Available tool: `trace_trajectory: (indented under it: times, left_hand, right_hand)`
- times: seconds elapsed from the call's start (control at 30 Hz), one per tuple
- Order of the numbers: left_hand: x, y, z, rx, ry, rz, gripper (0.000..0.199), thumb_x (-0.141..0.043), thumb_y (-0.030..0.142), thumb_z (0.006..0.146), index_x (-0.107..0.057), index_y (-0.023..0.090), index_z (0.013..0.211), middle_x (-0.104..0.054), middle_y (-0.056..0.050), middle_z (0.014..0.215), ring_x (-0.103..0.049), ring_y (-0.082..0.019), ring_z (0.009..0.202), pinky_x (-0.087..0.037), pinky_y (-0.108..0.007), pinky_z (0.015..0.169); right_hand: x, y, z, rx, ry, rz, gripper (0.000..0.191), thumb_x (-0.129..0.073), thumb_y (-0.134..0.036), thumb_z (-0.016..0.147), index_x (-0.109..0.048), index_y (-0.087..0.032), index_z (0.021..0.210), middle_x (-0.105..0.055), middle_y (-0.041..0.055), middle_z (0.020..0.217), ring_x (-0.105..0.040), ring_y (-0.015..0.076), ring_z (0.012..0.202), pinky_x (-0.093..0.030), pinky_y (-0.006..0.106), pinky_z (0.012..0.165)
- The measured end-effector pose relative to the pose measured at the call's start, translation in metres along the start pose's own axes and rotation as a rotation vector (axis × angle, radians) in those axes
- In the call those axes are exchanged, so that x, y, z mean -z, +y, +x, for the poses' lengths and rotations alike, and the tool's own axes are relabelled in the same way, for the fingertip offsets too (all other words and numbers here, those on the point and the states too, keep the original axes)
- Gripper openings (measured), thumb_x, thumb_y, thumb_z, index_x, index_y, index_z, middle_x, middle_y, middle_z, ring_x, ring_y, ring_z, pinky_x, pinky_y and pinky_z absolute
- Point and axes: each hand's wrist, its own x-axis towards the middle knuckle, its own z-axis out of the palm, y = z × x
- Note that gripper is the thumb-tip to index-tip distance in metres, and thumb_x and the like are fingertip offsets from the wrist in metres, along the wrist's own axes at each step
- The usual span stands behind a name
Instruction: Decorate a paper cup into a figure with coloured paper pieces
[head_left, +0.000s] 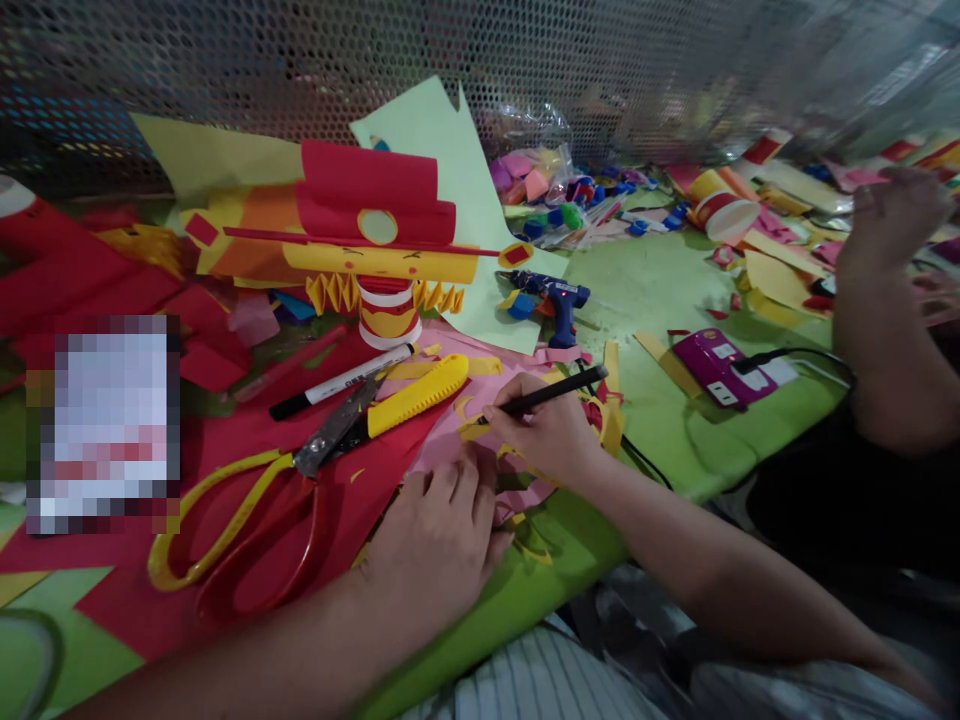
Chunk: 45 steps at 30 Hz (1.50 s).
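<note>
My right hand (547, 430) pinches a black pen (559, 387), its tip down at a small yellow paper piece (472, 428) on pink paper (442, 435). Beside it, my left hand (442, 525) lies flat on the paper with its fingers stretched forward. Left of my hands rest big scissors (319, 455) with yellow and red handles, a yellow utility knife (420, 395) and a white marker (341, 382) with a black cap. Behind them stands a paper figure (382, 262) with a red hat and a yellow face on a cup.
A blue glue gun (555, 295) and a purple power socket (724, 368) with cables sit to the right. Red paper sheets (247, 480) spread leftward. Farther back are bagged craft bits (525, 175) and a metal mesh (300, 70). Another person's arm (877, 310) reaches in at right.
</note>
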Motion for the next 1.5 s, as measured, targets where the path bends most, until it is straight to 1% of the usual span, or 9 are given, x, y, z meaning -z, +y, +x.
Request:
trace_trajectory:
  times: [0.13, 0.3, 0.4, 0.57, 0.9, 1.03, 1.17, 1.33, 1.5]
  left_hand:
    - [0.0001, -0.0005, 0.0000, -0.001, 0.000, 0.003, 0.048, -0.042, 0.039, 0.084, -0.058, 0.006, 0.114, -0.064, -0.017, 0.105, -0.056, -0.024, 0.079, -0.043, -0.035, 0.061]
    - [0.0009, -0.0015, 0.0012, -0.006, -0.001, 0.002, 0.049, -0.042, 0.039, 0.084, -0.056, 0.004, 0.115, -0.063, -0.018, 0.106, -0.055, -0.025, 0.080, -0.045, -0.036, 0.060]
    - [0.0007, -0.0013, 0.0016, -0.005, -0.004, -0.003, 0.050, -0.041, 0.039, 0.084, -0.055, 0.003, 0.116, -0.063, -0.018, 0.106, -0.055, -0.025, 0.078, -0.045, -0.036, 0.059]
    - [0.0004, -0.0009, 0.0011, -0.008, -0.001, -0.005, 0.048, -0.043, 0.039, 0.084, -0.057, 0.005, 0.114, -0.064, -0.017, 0.105, -0.055, -0.024, 0.077, -0.045, -0.036, 0.058]
    - [0.0010, -0.0007, 0.0004, 0.001, 0.007, -0.005, 0.047, -0.042, 0.039, 0.084, -0.058, 0.004, 0.113, -0.065, -0.016, 0.104, -0.056, -0.025, 0.079, -0.045, -0.037, 0.060]
    - [0.0013, -0.0006, 0.0008, 0.003, -0.002, -0.016, 0.046, -0.042, 0.038, 0.085, -0.057, 0.006, 0.113, -0.064, -0.016, 0.105, -0.056, -0.025, 0.079, -0.045, -0.037, 0.061]
    - [0.0012, -0.0004, 0.0003, 0.006, -0.012, -0.017, 0.046, -0.042, 0.039, 0.084, -0.058, 0.006, 0.113, -0.065, -0.015, 0.103, -0.056, -0.024, 0.078, -0.044, -0.036, 0.060]
    - [0.0006, -0.0005, 0.0001, 0.007, -0.004, -0.011, 0.046, -0.042, 0.038, 0.085, -0.057, 0.005, 0.114, -0.064, -0.015, 0.103, -0.055, -0.024, 0.078, -0.044, -0.036, 0.061]
    - [0.0009, -0.0008, 0.0001, 0.001, 0.007, -0.003, 0.046, -0.041, 0.038, 0.085, -0.058, 0.006, 0.113, -0.064, -0.015, 0.102, -0.055, -0.024, 0.078, -0.044, -0.036, 0.060]
  right_hand:
    - [0.0002, 0.0008, 0.0000, -0.005, -0.002, 0.004, 0.014, -0.056, -0.026, 0.069, -0.046, -0.020, 0.061, -0.049, -0.0045, 0.048, -0.043, 0.0081, 0.043, -0.034, 0.020, 0.042]
    - [0.0004, 0.0017, -0.0002, -0.021, 0.001, -0.011, 0.012, -0.055, -0.023, 0.068, -0.046, -0.020, 0.060, -0.050, -0.0043, 0.048, -0.044, 0.0083, 0.043, -0.034, 0.020, 0.043]
    - [0.0008, 0.0024, -0.0001, -0.024, 0.003, -0.019, 0.013, -0.055, -0.025, 0.068, -0.046, -0.020, 0.060, -0.049, -0.0046, 0.047, -0.043, 0.0082, 0.043, -0.034, 0.020, 0.042]
    - [0.0010, 0.0038, -0.0004, -0.030, 0.001, -0.010, 0.012, -0.055, -0.025, 0.067, -0.046, -0.020, 0.061, -0.049, -0.0044, 0.048, -0.043, 0.0080, 0.043, -0.034, 0.020, 0.042]
    - [0.0018, 0.0042, 0.0010, -0.027, 0.010, 0.003, 0.012, -0.055, -0.024, 0.066, -0.045, -0.020, 0.059, -0.045, -0.0051, 0.046, -0.040, 0.0077, 0.042, -0.033, 0.020, 0.040]
    - [0.0026, 0.0040, 0.0019, -0.033, 0.014, 0.019, 0.011, -0.055, -0.024, 0.065, -0.046, -0.020, 0.060, -0.047, -0.0049, 0.047, -0.042, 0.0078, 0.042, -0.034, 0.020, 0.041]
    - [0.0036, 0.0034, 0.0018, -0.049, 0.017, 0.033, 0.011, -0.055, -0.025, 0.066, -0.047, -0.020, 0.060, -0.050, -0.0042, 0.049, -0.043, 0.0076, 0.043, -0.034, 0.020, 0.041]
    - [0.0044, 0.0023, 0.0026, -0.056, 0.026, 0.027, 0.011, -0.054, -0.024, 0.065, -0.045, -0.020, 0.059, -0.046, -0.0052, 0.047, -0.042, 0.0076, 0.042, -0.034, 0.020, 0.041]
    - [0.0052, 0.0037, 0.0026, -0.052, 0.024, 0.020, 0.012, -0.054, -0.024, 0.065, -0.045, -0.020, 0.059, -0.046, -0.0050, 0.048, -0.041, 0.0073, 0.043, -0.034, 0.020, 0.042]
